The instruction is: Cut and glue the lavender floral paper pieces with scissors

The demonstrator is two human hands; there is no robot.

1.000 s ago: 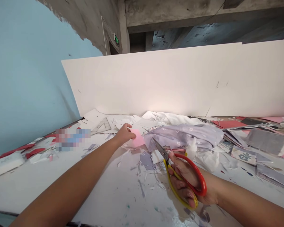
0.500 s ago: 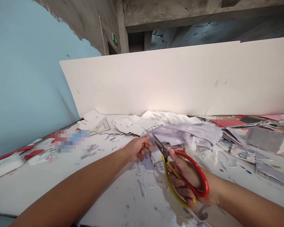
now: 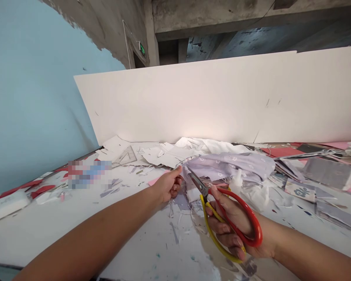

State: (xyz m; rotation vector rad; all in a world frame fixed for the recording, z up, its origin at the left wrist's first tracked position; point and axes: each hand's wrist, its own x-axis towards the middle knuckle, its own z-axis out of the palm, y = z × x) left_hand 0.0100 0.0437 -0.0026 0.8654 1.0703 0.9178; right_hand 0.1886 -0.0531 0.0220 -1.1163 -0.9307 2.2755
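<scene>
On the far left a blue painted wall goes down to the bench, and a white oblong object lies at the bench edge beside red strips; next to them is a patch too blurred to tell. Behind stands a long white board, and at its foot lie white paper scraps with a clear set square. The left hand is in the middle; its fingers are curled closed and pinch the edge of the lilac floral cloth, and a small pink paper lies just beside this hand. The cloth rests on the bench, between the two hands and a crumpled white fabric. The right hand holds the scissors with red and yellow handles; its fingers are closed around the handles, and the metal blades are almost closed, touching the cloth edge. Further right lie a long metal ruler, grey cloth pieces and a patterned cloth piece.
</scene>
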